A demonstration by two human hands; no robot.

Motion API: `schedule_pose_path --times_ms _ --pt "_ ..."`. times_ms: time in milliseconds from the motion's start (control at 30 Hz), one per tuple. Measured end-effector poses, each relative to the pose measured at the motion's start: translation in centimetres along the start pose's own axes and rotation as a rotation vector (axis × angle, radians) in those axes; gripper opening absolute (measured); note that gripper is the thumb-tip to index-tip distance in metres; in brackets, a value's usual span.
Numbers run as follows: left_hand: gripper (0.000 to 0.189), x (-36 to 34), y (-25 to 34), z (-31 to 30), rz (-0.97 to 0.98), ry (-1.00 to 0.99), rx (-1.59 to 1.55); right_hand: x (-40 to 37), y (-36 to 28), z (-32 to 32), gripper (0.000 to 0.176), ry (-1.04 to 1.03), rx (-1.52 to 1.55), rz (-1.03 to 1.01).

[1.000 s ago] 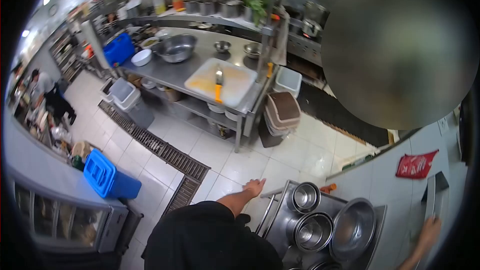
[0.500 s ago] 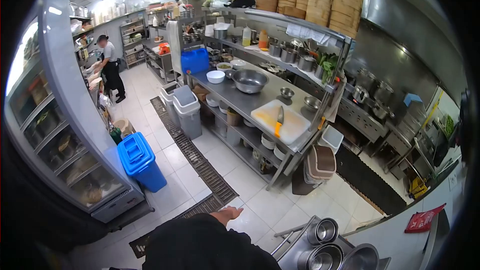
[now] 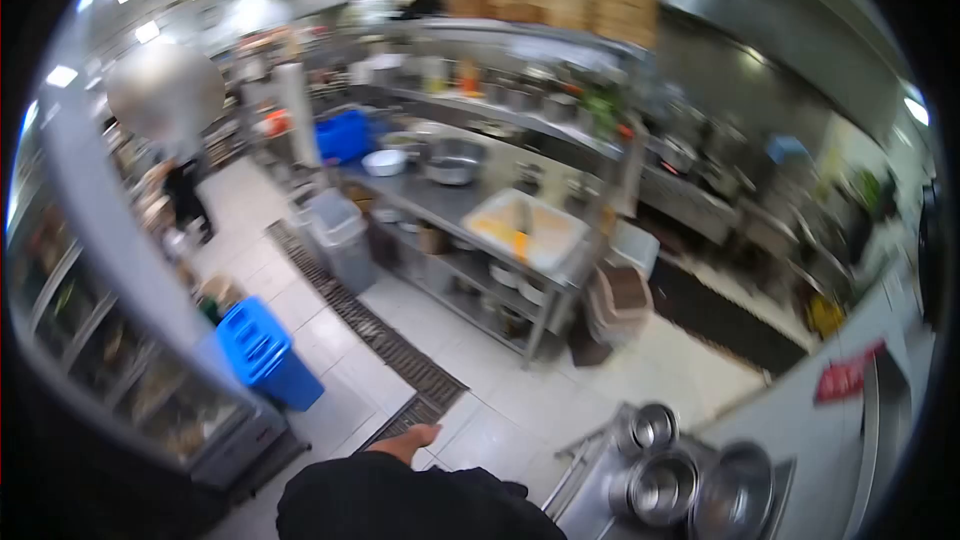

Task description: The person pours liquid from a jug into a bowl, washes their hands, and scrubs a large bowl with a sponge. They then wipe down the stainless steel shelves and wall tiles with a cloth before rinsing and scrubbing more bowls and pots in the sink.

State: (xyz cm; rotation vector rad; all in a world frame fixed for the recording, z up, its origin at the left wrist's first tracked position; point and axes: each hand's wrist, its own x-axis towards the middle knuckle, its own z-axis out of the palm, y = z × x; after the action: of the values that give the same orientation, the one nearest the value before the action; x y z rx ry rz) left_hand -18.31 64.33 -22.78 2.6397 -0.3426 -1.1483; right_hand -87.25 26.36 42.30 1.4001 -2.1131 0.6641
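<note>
At the bottom centre, my left hand (image 3: 410, 441) reaches out from a black sleeve (image 3: 400, 500) over the white tiled floor and the end of the drain grate. Its fingers look loosely stretched out, somewhat blurred, and nothing shows in them. My right hand is out of view. To the right of the sleeve is a steel cart (image 3: 590, 512) carrying round metal pans (image 3: 662, 488) and a large metal bowl (image 3: 735, 500). No object is touched by the visible hand.
A blue lidded bin (image 3: 265, 350) stands beside a glass-door fridge (image 3: 120, 340). Ahead, a steel worktable (image 3: 400, 180) holds a cutting board (image 3: 545, 230) with a yellow-handled knife (image 3: 521, 240) and a metal bowl (image 3: 453, 160). Grey bins (image 3: 338, 225), a brown bin (image 3: 618, 290) and a person (image 3: 186, 195) are farther off.
The view has shifted and blurred, and the worktable and bins now lie further left. My left hand appears lower and further left, nearer the sleeve.
</note>
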Motion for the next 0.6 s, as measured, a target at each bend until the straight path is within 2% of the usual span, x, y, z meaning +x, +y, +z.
schedule_pose_path --times_ms 67,100,133,167,200,233,267,300,333,367,400,467,500,533,567,600 --pt "0.082 0.4 1.7 -0.4 -0.037 0.044 -0.016 -0.7 1.4 -0.7 0.046 -0.016 -0.041 0.076" --pt "0.081 4.6 0.9 0.8 0.227 0.111 -0.007 -0.9 0.4 -0.8 0.046 -0.036 -0.070 0.111" --pt "0.081 2.2 3.7 -0.9 0.145 0.073 -0.188 -0.8 -1.6 -0.6 0.046 -0.050 -0.101 0.128" --pt "0.075 2.1 6.4 -1.0 0.235 0.222 -0.237 -0.4 -3.1 -0.5 0.047 -0.055 -0.134 0.144" --pt "0.066 2.1 9.7 -2.0 0.304 0.222 -0.386 0.5 -5.4 0.6 0.043 -0.049 -0.265 0.019" --pt "0.058 2.7 12.9 -3.0 0.495 0.209 -0.325 0.9 -7.2 1.6 0.037 0.118 -0.197 -0.093" --pt "0.052 3.0 16.8 -3.5 0.503 0.196 -0.358 2.0 -10.1 1.6 0.035 0.015 -0.139 0.014" --pt "0.046 3.4 20.6 -2.9 0.571 0.202 -0.520 3.2 -11.2 3.7 0.034 0.107 -0.043 -0.051" --pt "0.043 4.3 24.3 -3.1 0.598 0.175 -0.501 4.7 -12.4 5.6 0.033 0.081 0.000 -0.104" --pt "0.040 5.2 28.3 -3.1 0.619 0.151 -0.490 5.1 -15.1 4.8 0.032 0.016 0.015 -0.102" --pt "0.039 5.6 32.0 -2.3 0.751 0.201 -0.498 5.9 -16.5 7.4 0.028 0.093 -0.023 -0.210" --pt "0.039 -0.2 40.6 -2.6 1.029 0.271 -0.528 7.8 -20.1 9.9 0.021 0.130 -0.040 -0.236" --pt "0.041 0.4 44.7 -1.4 1.136 0.351 -0.543 8.2 -21.5 11.8 0.017 0.282 -0.011 -0.238" --pt "0.043 -1.8 48.9 -0.8 1.196 0.393 -0.496 9.5 -22.5 15.5 0.012 0.523 0.115 -0.308" --pt "0.045 -5.7 52.7 -1.2 1.255 0.440 -0.454 10.5 -23.7 17.7 0.011 0.584 0.076 -0.343" --pt "0.046 -10.5 56.4 -1.2 1.295 0.376 -0.477 11.1 -24.5 18.3 0.014 0.608 -0.008 -0.349"
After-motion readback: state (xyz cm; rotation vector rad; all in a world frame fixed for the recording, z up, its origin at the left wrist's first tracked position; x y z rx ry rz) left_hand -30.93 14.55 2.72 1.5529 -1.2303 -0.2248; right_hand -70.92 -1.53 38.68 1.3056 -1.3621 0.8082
